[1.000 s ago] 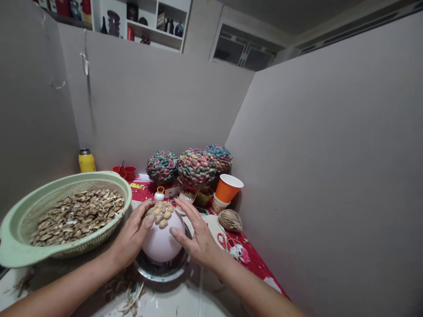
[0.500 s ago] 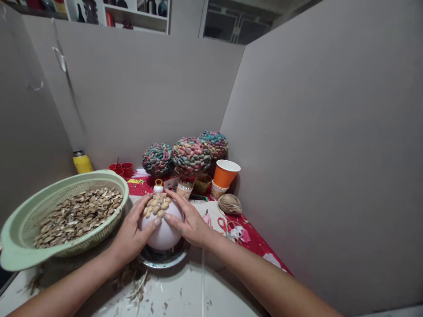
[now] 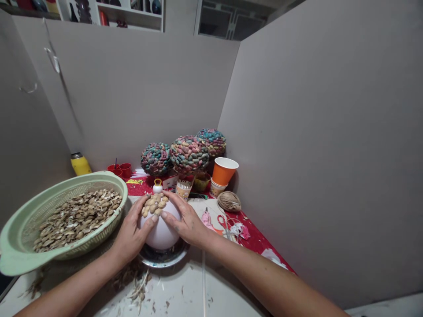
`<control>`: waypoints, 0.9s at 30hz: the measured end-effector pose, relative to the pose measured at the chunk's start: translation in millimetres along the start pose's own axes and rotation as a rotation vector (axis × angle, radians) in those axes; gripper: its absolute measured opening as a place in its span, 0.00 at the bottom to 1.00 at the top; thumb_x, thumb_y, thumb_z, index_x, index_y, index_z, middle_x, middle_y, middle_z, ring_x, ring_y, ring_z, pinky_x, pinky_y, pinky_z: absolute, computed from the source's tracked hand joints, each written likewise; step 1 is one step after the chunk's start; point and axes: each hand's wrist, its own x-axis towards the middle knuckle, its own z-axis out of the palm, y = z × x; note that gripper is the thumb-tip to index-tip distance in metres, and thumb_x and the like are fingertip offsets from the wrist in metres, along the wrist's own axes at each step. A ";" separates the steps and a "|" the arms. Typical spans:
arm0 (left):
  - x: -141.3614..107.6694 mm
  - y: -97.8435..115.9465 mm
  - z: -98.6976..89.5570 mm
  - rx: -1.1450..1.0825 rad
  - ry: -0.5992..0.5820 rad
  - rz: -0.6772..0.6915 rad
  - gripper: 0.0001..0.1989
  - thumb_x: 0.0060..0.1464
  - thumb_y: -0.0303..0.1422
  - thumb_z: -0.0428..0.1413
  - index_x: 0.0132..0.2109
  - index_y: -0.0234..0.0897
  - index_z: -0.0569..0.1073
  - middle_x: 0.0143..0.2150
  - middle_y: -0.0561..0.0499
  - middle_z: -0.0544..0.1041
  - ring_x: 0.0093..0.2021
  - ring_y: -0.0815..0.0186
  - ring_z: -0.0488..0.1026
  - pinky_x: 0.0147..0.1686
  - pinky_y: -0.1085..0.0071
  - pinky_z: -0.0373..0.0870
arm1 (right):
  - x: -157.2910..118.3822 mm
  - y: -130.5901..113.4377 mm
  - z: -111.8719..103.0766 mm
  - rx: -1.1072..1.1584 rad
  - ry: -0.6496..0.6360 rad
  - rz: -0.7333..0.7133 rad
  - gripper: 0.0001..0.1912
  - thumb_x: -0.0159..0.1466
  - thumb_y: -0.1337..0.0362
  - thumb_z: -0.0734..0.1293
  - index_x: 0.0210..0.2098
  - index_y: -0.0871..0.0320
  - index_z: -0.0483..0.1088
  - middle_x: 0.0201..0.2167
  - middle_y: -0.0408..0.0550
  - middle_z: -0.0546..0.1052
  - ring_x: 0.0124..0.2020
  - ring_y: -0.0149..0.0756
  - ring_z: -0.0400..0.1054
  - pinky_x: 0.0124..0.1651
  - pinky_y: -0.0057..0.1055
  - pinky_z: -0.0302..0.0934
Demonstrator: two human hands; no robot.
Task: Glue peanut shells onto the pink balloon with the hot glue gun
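Observation:
A smooth, pale lilac balloon (image 3: 162,234) sits in a shallow metal bowl (image 3: 167,263). A patch of tan peanut shells (image 3: 154,204) covers its top. My left hand (image 3: 135,225) curves round the left side, its thumb at the front edge of the patch. From the other side my right hand (image 3: 185,221) cups the balloon, its fingers reaching over the top and its thumb near the lowest shells. Both hands press against the shells and balloon together. The undersides of the fingers are hidden.
To the left stands a green colander (image 3: 123,185) with many peanut shells. Behind are colourful shell-covered balls (image 3: 189,154), an orange cup (image 3: 224,171) and a small white jar (image 3: 157,188). Twine (image 3: 229,201) and red-handled scissors (image 3: 222,221) lie to the right. Grey panels (image 3: 139,83) surround the table.
The view has shifted slightly, so everything appears a little further left. Both hands keep the same hold on the balloon and shells.

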 end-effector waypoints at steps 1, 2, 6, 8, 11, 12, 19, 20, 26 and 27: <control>0.0 0.1 -0.7 -0.004 -0.006 0.004 0.30 0.58 0.46 0.53 0.62 0.35 0.64 0.64 0.37 0.68 0.63 0.49 0.65 0.64 0.48 0.56 | 0.1 -0.3 -0.2 0.005 -0.002 0.004 0.28 0.66 0.55 0.64 0.63 0.58 0.60 0.61 0.57 0.68 0.62 0.46 0.61 0.65 0.46 0.54; 0.1 0.3 -1.5 -0.009 -0.010 0.009 0.30 0.59 0.46 0.53 0.63 0.35 0.64 0.64 0.37 0.68 0.64 0.49 0.64 0.64 0.47 0.56 | 0.0 -0.6 -0.5 0.010 -0.002 0.008 0.28 0.66 0.55 0.64 0.63 0.57 0.60 0.62 0.57 0.68 0.63 0.46 0.61 0.65 0.46 0.54; 1.3 -0.8 -2.7 -0.034 -0.009 0.020 0.29 0.61 0.48 0.50 0.62 0.35 0.65 0.65 0.37 0.67 0.65 0.50 0.62 0.65 0.47 0.54 | -4.1 0.4 -4.0 0.009 0.032 0.027 0.28 0.66 0.54 0.64 0.62 0.55 0.61 0.62 0.55 0.68 0.63 0.46 0.61 0.65 0.47 0.54; 2.9 -2.8 -2.1 -0.044 0.007 0.015 0.28 0.61 0.48 0.49 0.62 0.36 0.65 0.65 0.38 0.68 0.65 0.50 0.63 0.65 0.47 0.54 | -8.5 2.2 -7.9 -0.003 0.064 0.059 0.27 0.66 0.53 0.64 0.62 0.54 0.62 0.62 0.54 0.68 0.62 0.46 0.61 0.64 0.47 0.54; 6.2 -4.8 -1.9 -0.045 0.029 0.015 0.28 0.61 0.47 0.49 0.62 0.36 0.66 0.64 0.38 0.68 0.65 0.50 0.63 0.65 0.46 0.53 | -16.5 3.6 -16.1 -0.033 0.141 0.123 0.26 0.66 0.53 0.64 0.60 0.53 0.64 0.61 0.52 0.69 0.61 0.45 0.63 0.63 0.45 0.56; 7.2 -4.4 -2.4 -0.045 0.039 0.020 0.28 0.61 0.47 0.49 0.61 0.35 0.67 0.64 0.37 0.69 0.65 0.49 0.63 0.65 0.45 0.53 | -19.2 3.1 -19.1 -0.047 0.173 0.139 0.24 0.66 0.53 0.64 0.59 0.53 0.65 0.60 0.52 0.70 0.60 0.45 0.64 0.62 0.45 0.58; 3.1 15.9 -12.1 -0.125 0.154 0.012 0.31 0.62 0.51 0.45 0.64 0.38 0.65 0.67 0.40 0.65 0.70 0.48 0.55 0.67 0.43 0.49 | -39.4 3.9 -32.2 -0.177 0.357 0.199 0.17 0.68 0.53 0.60 0.51 0.55 0.70 0.51 0.53 0.77 0.49 0.45 0.72 0.51 0.42 0.67; 0.7 20.2 -13.4 -0.152 0.164 0.014 0.31 0.62 0.51 0.45 0.65 0.39 0.64 0.68 0.41 0.64 0.70 0.48 0.54 0.66 0.44 0.51 | -42.9 7.2 -33.3 -0.200 0.368 0.214 0.17 0.68 0.54 0.60 0.50 0.55 0.70 0.50 0.53 0.77 0.49 0.45 0.73 0.50 0.42 0.67; -25.7 47.9 -15.6 -0.345 0.238 0.152 0.24 0.64 0.46 0.46 0.63 0.46 0.66 0.67 0.49 0.67 0.68 0.51 0.59 0.65 0.51 0.60 | -73.5 29.7 -48.4 -0.389 0.209 0.342 0.17 0.63 0.63 0.64 0.51 0.59 0.72 0.48 0.56 0.78 0.50 0.46 0.70 0.54 0.41 0.62; -34.3 51.8 -15.4 -0.371 0.243 0.203 0.22 0.64 0.44 0.46 0.63 0.48 0.66 0.66 0.52 0.68 0.68 0.52 0.60 0.66 0.51 0.59 | -79.3 31.0 -51.7 -0.424 0.158 0.360 0.17 0.62 0.63 0.66 0.51 0.59 0.72 0.48 0.56 0.77 0.51 0.46 0.70 0.55 0.41 0.61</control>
